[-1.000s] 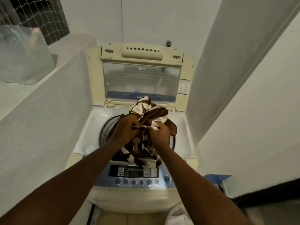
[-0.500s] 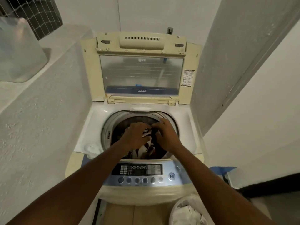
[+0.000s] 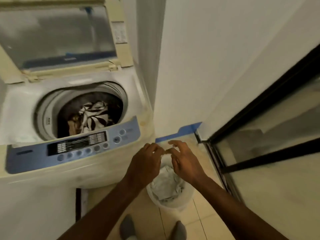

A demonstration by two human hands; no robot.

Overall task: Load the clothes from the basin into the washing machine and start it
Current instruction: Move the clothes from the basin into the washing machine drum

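Note:
The top-loading washing machine [image 3: 107,172] fills the left, its lid [image 3: 57,35] raised. A brown-and-white patterned garment [image 3: 94,116] lies in the drum with other dark clothes. On the floor to the machine's right stands a white basin [image 3: 174,202] with pale clothes [image 3: 166,184] in it. My left hand [image 3: 144,164] and my right hand [image 3: 184,161] hover side by side above the basin, fingers spread, holding nothing. The blue control panel [image 3: 76,146] with its row of round buttons runs along the machine's front.
A white wall corner [image 3: 162,66] stands right of the machine. A black-framed glass door [image 3: 268,127] runs along the right. Blue tape [image 3: 180,133] lies at the wall's foot. My grey-slippered feet [image 3: 127,227] show on the beige tiles below.
My hands pushed the patterned garment into the drum, let it go, and came out. They swung right and down over the basin, and my view turned right with them.

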